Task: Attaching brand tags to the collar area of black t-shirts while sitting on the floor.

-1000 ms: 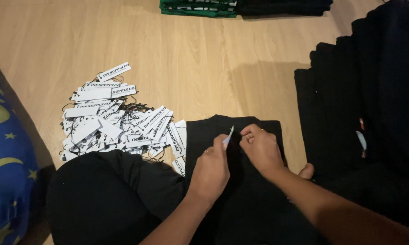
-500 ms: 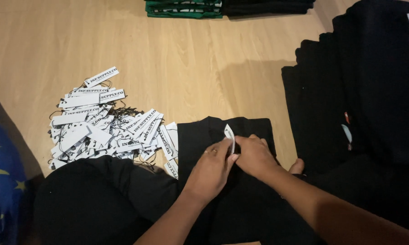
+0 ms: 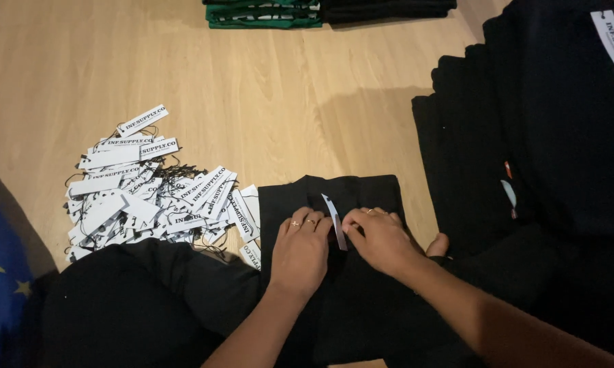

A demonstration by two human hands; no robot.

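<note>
On the folded black garment [image 3: 361, 197], the right hand [image 3: 383, 240] pinches a narrow white paper tag [image 3: 334, 221]; the left hand [image 3: 301, 251] rests flat, holding nothing.

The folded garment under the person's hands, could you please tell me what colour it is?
Plain black; the folded black garment shows best in the head view.

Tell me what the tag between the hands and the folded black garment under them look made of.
Tag: thin card, likely matte paper; stiff, flat, white strip. Folded garment: soft knit cloth, probably cotton, matte black, creasing under the left hand and right hand.
</note>
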